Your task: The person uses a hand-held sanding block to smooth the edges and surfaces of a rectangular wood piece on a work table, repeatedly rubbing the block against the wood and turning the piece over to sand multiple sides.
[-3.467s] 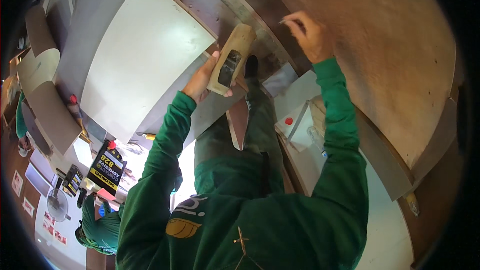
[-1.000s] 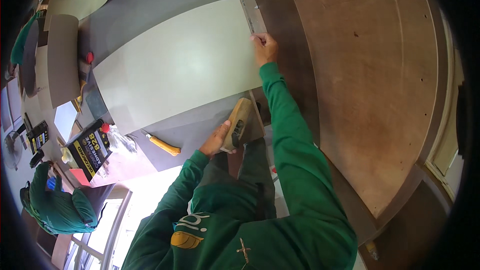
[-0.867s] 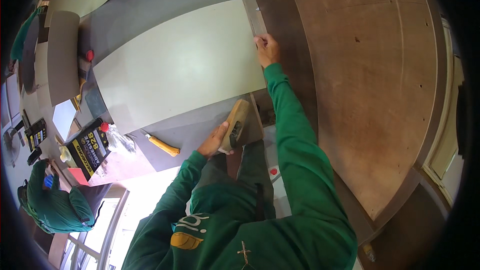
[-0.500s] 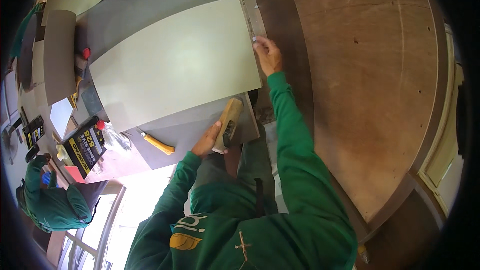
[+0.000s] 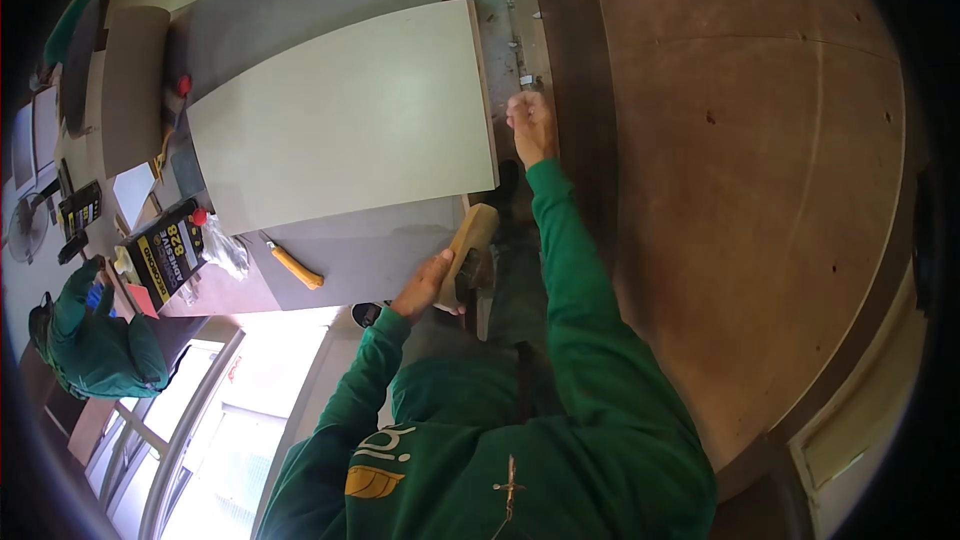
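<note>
A firm, even hold seemed best for the long, pale wooden hand plane (image 5: pixel 466 253), clasped by the left hand (image 5: pixel 425 285) at five o'clock from the flat cream panel (image 5: pixel 345 120), while the curled right hand (image 5: pixel 531 125), at three o'clock, hid whether it pinched anything.

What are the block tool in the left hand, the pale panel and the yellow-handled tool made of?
The block tool looks like bare wood: tan and matt. The pale panel seems to be laminate over board: smooth, softly shining face, brownish edge. The yellow-handled tool has an evenly coloured handle, perhaps plastic or painted wood; I can't tell which.
</note>
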`<state>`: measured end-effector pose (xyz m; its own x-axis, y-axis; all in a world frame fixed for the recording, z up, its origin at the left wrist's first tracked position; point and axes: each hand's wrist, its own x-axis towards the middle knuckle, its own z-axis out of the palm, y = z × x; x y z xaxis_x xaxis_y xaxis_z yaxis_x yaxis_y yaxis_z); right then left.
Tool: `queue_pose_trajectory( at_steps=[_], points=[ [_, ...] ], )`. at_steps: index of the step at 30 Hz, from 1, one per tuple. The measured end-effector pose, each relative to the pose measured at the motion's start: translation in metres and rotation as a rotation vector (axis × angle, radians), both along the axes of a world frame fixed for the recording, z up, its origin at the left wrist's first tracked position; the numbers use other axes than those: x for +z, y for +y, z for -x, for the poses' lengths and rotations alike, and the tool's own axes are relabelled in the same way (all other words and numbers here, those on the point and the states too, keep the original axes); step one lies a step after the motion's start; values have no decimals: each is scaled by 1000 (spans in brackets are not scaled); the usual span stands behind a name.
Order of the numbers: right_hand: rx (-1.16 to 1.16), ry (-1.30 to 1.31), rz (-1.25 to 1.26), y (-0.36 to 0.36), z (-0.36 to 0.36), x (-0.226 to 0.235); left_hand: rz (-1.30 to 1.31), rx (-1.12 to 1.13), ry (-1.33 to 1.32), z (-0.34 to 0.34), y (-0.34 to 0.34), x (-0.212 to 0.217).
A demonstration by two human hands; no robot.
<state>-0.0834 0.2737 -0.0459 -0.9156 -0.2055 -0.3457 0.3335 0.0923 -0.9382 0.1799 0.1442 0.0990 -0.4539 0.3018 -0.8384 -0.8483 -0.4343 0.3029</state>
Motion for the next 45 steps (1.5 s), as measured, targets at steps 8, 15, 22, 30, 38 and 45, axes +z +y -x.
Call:
queue_pose_trajectory(
  at_steps=[8,15,22,30,38,45],
  points=[
    [241,139,-244,-12,-15,47,-27,80,-83,-7,42,-15],
    [292,19,-248,-4,-11,10,-34,62,-73,5,58,-11],
    [63,-53,-61,39,10,0,-48,144,-73,3,60,-6],
    [329,286,-254,-11,5,27,-20,122,-68,-9,53,-6],
    [261,361,-308,-61,-8,36,57,163,-48,-19,47,12],
    [115,130,-149,14,-39,69,273,238,178,-57,32,-13]
  ],
)
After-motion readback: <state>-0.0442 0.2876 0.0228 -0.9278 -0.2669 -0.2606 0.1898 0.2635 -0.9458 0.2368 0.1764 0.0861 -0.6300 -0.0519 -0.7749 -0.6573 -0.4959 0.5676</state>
